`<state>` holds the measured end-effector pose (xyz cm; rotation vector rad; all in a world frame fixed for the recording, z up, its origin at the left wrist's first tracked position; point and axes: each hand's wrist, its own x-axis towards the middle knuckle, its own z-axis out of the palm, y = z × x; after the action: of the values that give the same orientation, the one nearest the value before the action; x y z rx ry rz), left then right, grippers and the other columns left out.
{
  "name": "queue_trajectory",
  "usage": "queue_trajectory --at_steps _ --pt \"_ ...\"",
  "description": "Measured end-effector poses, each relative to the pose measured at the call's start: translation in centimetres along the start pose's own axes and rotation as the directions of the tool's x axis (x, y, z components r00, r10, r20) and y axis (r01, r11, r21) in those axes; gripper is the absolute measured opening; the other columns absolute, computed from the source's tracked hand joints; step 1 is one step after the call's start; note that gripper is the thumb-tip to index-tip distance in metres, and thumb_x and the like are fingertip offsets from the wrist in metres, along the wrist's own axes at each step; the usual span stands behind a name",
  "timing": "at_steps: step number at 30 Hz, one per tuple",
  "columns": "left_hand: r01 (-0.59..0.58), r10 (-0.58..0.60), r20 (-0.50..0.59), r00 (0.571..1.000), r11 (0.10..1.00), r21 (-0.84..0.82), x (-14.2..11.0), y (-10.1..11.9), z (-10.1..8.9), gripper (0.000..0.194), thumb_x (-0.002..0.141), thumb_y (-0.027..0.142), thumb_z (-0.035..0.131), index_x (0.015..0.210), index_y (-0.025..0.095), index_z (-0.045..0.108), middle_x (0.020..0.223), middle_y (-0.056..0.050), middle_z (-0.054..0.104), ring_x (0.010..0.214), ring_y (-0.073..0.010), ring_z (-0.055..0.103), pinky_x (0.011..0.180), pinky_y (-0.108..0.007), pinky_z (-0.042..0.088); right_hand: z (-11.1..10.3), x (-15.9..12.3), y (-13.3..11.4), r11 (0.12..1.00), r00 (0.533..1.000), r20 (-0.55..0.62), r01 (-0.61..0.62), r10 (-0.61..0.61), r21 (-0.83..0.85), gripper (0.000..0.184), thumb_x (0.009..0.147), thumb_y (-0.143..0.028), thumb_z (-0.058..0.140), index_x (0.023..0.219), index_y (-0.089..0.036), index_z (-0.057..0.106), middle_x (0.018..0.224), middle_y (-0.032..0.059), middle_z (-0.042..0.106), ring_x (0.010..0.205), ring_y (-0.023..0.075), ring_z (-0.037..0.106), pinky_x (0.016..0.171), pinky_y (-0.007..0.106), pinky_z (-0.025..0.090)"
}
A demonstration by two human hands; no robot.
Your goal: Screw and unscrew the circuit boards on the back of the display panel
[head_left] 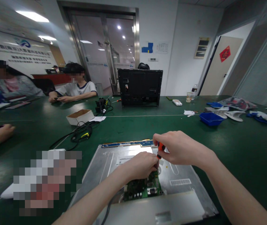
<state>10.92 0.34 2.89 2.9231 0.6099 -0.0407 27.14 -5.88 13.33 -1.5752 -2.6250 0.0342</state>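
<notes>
Green circuit board (142, 186): in the head view, it lies on the back of a silver metal panel (185, 173), which rests flat on the green tabletop (238, 147). The board sits below and to the left of the right hand (177, 146), toward the wearer, with its far part hidden beneath the left hand (145, 163).

The right hand's grip is pinching the handle of an orange screwdriver (161, 149). The tool's long axis runs steeply, handle uppermost and tip slanting down and slightly left, to the board's far right corner; whether the tip touches a screw there is hidden by fingers.

Of the two, the left hand is nearer the board, reaching across it from the lower left with its fingers gathered close beside the screwdriver's lower end. I cannot tell whether that grip pinches anything or only steadies. The right hand stands higher, just beyond the board's far edge.
</notes>
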Motion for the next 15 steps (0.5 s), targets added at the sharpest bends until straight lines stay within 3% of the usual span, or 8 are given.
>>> queue_trajectory --at_steps 15 --pt "-0.009 0.009 0.004 1.0 1.0 0.01 0.04 0.0 -0.02 0.011 0.08 0.011 0.06 0.074 0.018 0.065 0.082 -0.004 0.071 0.077 -0.0214 0.067 0.065 -0.026 0.046 0.07 -0.06 0.1 1.0 1.0 0.002 0.006 -0.006 0.013 0.017 0.084 -0.024 0.055 0.101 -0.023 0.056 0.088 0.0022 0.07 0.077 0.0189 0.062 0.058 0.027 0.031"
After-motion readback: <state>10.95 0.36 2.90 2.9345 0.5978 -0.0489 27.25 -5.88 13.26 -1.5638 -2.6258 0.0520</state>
